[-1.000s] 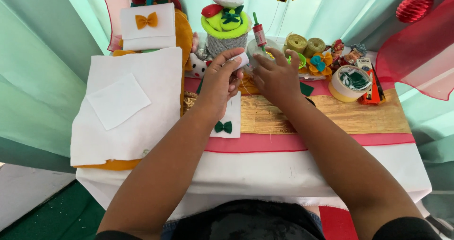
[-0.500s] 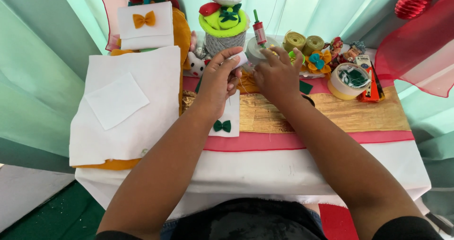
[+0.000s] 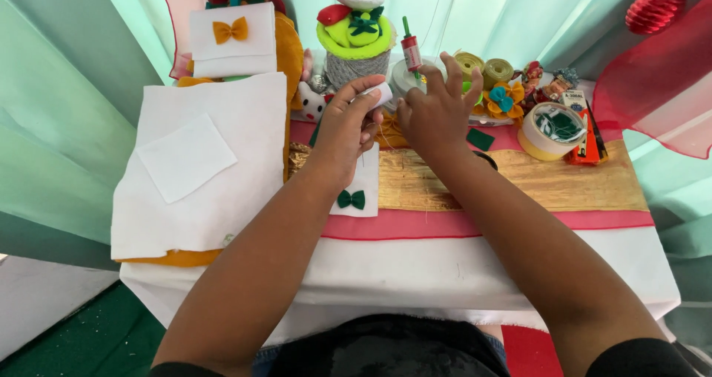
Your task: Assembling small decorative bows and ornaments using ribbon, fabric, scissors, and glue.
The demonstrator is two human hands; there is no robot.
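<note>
My left hand (image 3: 348, 128) is raised over the table's middle and pinches a small white felt piece (image 3: 380, 93) between thumb and fingers. Close beside it, almost touching, is my right hand (image 3: 437, 113), seen from the back with its fingers spread upward. Its thumb and palm side are hidden, so I cannot tell whether it holds anything. Below the hands lies a white felt strip (image 3: 365, 176) with a small green bow (image 3: 351, 199) on it, next to a gold cloth (image 3: 534, 184).
Large white felt sheets (image 3: 222, 191) lie at left with a small white square (image 3: 185, 158) on top. At the back are a white piece with an orange bow (image 3: 233, 39), a grey yarn-wrapped cup (image 3: 357, 69), a red thread spool (image 3: 410, 50), ribbon rolls (image 3: 482, 69) and a tape roll (image 3: 541, 143).
My right hand's fingers have spread apart and lifted a little. My left hand keeps the white piece in nearly the same place.
</note>
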